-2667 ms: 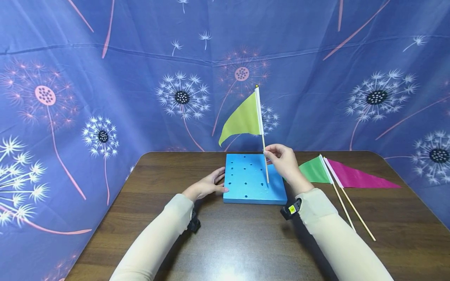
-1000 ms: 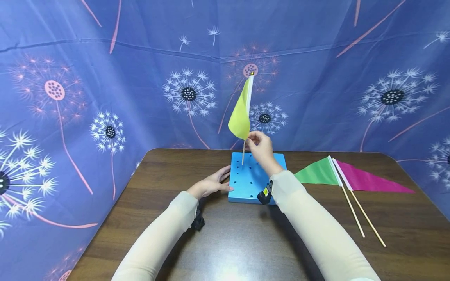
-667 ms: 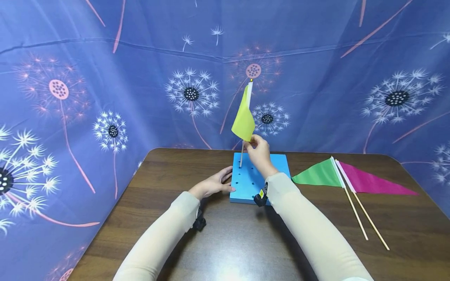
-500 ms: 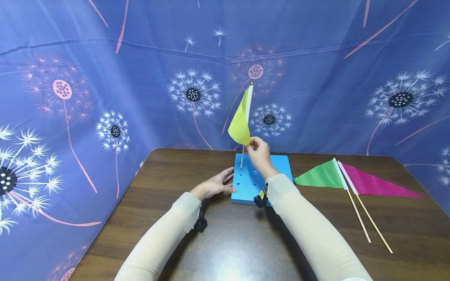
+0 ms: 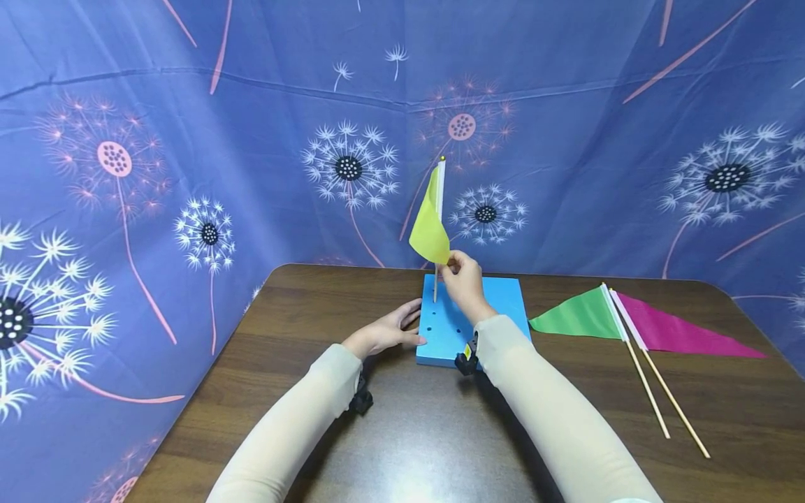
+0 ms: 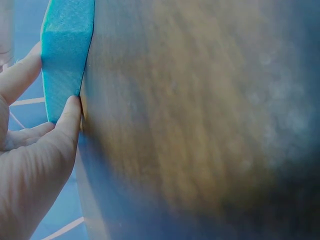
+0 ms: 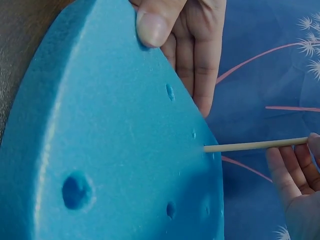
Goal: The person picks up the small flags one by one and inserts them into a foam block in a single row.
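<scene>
In the head view a yellow-green pennant flag (image 5: 429,234) stands nearly upright over the blue foam board (image 5: 445,342), its cloth curled to the left. My right hand (image 5: 463,281) pinches the wooden stick just below the cloth. Seen from the right wrist, the stick's lower end (image 7: 235,147) meets the board's holed face near its far edge. My left hand (image 5: 386,332) steadies the board's left side, fingers extended along the edge. The right wrist view shows the left thumb (image 7: 153,29) on the board's face near the edge.
On the brown wooden table (image 5: 283,307), to the right of the board, lie a green pennant flag (image 5: 581,314) and a magenta pennant flag (image 5: 682,327), their sticks pointing toward the front. Behind the table hangs a blue dandelion-print cloth (image 5: 264,140).
My right hand has carried the yellow-green flag from the board's right part to its back left, then lowered it slightly onto the board. The left hand stays at the board's left edge.
</scene>
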A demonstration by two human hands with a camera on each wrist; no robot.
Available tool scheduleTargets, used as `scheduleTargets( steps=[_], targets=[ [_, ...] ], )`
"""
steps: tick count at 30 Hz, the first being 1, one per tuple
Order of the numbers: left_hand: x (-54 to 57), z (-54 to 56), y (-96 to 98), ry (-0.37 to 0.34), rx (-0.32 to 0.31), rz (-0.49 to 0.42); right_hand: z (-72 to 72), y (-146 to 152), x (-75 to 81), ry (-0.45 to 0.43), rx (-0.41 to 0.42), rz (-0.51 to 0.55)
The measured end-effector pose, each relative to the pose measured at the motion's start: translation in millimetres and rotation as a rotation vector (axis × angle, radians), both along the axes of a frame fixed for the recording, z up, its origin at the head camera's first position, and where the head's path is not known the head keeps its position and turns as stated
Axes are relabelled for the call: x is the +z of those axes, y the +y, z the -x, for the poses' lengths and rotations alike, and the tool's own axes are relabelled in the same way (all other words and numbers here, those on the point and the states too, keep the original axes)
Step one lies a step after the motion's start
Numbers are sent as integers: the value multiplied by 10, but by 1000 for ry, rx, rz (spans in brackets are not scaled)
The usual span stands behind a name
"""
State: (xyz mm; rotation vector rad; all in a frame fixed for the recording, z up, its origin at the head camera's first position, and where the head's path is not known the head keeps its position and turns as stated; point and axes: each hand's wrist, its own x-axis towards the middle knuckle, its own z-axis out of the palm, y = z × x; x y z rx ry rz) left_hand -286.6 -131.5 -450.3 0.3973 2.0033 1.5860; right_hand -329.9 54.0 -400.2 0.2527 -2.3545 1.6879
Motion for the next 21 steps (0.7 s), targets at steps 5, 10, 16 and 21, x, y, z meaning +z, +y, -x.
scheduleTargets(
  steps=[5,10,16,21],
  targets=[
    [3,-5,-10,-1,-4,-12,4,-9,-4,9,-12,-5],
    [8,-10,-5,-17,-4,-12,4,-15,4,-3,-22,-36],
    [29,-21,7,-29,6,-15,9,-47,29,-15,-9,-19],
    [31,-28,10,-33,14,-18,12,-64,32,-18,-9,-4]
  ],
)
